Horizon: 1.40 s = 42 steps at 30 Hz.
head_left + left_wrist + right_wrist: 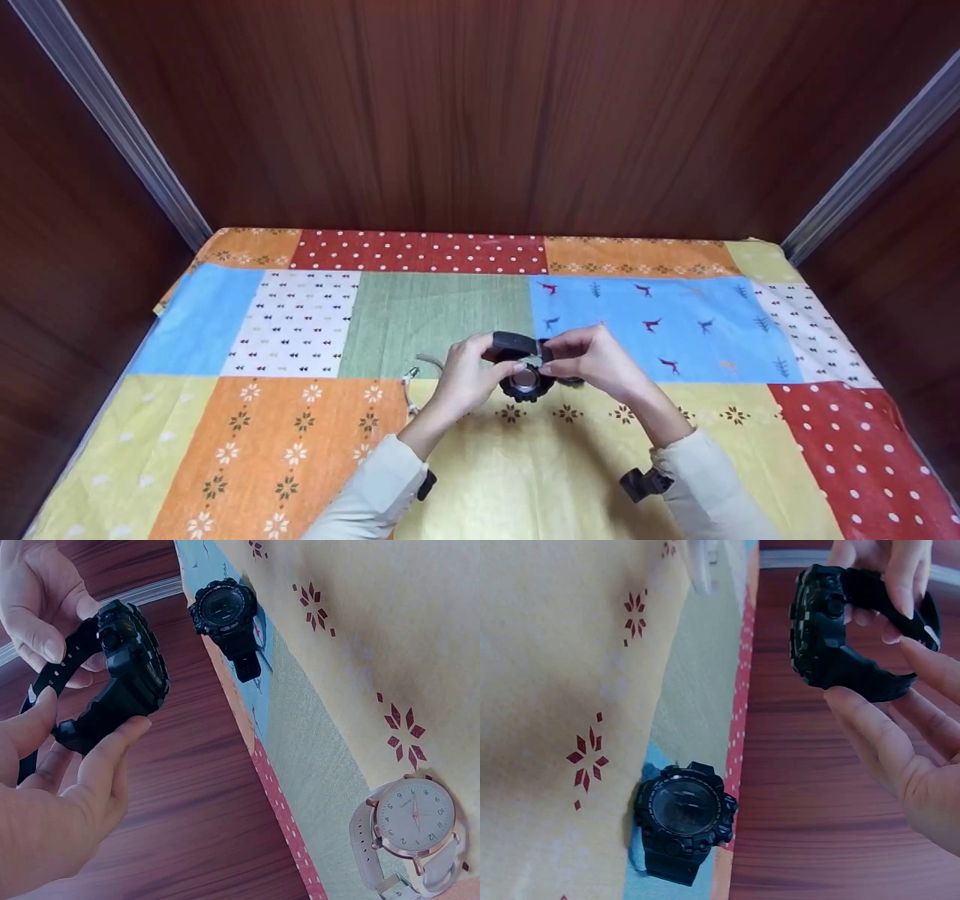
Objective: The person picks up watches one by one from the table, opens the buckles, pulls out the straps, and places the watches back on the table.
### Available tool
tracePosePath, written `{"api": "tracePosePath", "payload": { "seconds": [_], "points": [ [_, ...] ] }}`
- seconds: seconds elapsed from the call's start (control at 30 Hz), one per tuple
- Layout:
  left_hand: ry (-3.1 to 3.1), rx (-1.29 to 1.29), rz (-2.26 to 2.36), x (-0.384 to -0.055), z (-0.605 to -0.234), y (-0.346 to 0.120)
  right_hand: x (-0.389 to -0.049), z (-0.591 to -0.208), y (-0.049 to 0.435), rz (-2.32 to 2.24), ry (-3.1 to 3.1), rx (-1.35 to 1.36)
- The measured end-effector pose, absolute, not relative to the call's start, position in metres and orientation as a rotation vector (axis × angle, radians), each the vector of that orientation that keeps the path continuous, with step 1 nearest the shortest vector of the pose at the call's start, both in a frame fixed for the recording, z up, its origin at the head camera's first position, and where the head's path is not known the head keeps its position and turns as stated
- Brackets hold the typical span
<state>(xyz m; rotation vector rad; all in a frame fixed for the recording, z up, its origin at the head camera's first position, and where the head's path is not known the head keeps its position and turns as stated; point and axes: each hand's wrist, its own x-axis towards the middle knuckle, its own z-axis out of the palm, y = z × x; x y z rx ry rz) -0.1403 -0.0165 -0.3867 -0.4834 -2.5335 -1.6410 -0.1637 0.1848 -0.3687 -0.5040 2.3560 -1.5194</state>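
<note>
With left hand [472, 375] and right hand [596, 362] we are pinching a black watch [525, 381] just below the head view's centre. In the left-wrist view, another watch [223, 609] (also black) is lying top centre, a white watch [415, 814] lower right.

Head view looks forward-down from above; both close wrist views, turned sideways, face and share the held watch [133, 660].
</note>
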Motion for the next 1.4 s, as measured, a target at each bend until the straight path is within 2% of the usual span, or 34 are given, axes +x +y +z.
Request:
{"api": "tracePosePath", "payload": {
  "seconds": [0.23, 0.47, 1.4],
  "points": [
    [-2.516, -0.520, -1.596, -0.139, -0.386, -0.016, -0.157, -0.354, 0.178, -1.493, 2.395, -0.499],
    [-2.525, -0.544, -1.561, -0.139, -0.386, -0.018, -0.163, -0.370, 0.184, -1.576, 2.340, -0.446],
    [-2.520, -0.624, -1.572, -0.140, -0.387, -0.025, -0.165, -0.378, 0.186, -1.820, 2.108, -0.330]
  ]
}}
